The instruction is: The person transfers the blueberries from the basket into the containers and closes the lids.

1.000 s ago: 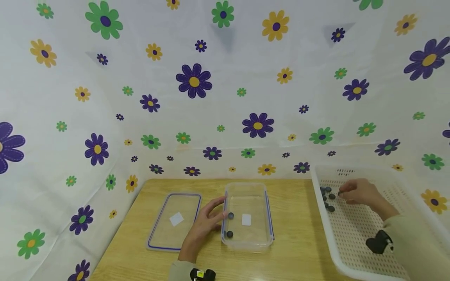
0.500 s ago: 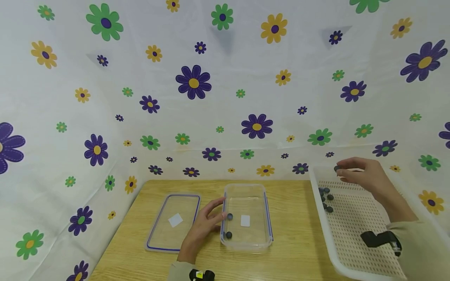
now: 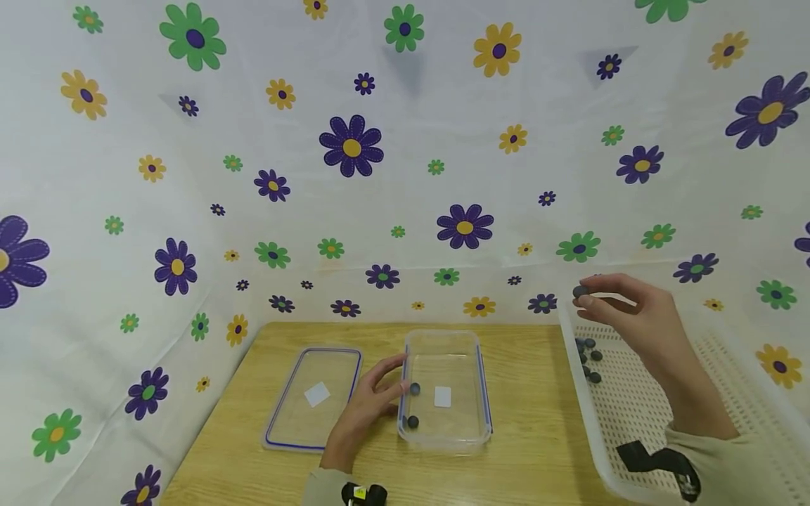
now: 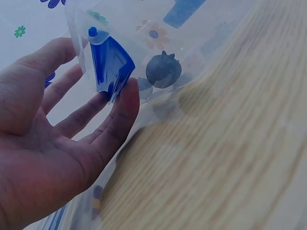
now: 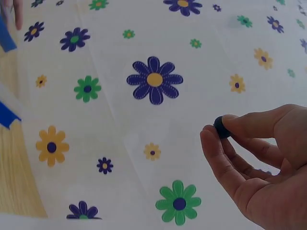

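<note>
My right hand [image 3: 639, 323] pinches a blueberry [image 3: 579, 291] between thumb and fingertips, raised over the far left part of a white perforated basket [image 3: 601, 450]. In the right wrist view, the same blueberry [image 5: 221, 127] appears dark against the flowered cloth. Several more blueberries [image 3: 595, 356] lie along the basket's left side. My left hand [image 3: 365, 407] rests its spread, loosely bent fingers against the left side of a clear container [image 3: 443, 436] with blue-edged latches. Inside that container, a blueberry [image 3: 413, 422] and another blueberry [image 3: 415, 388] sit near the left wall.
A clear lid [image 3: 297, 414] with a blue seal lies flat on the wooden table [image 3: 525, 422], left of the container. Flower-patterned cloth [image 3: 411, 190] rises behind the table. The basket's raised rim [image 3: 585, 414] stands between the blueberries and the container.
My right hand has picked a blueberry out of the basket, lifted it and moved it leftward towards the rim. My left hand stays at the container.
</note>
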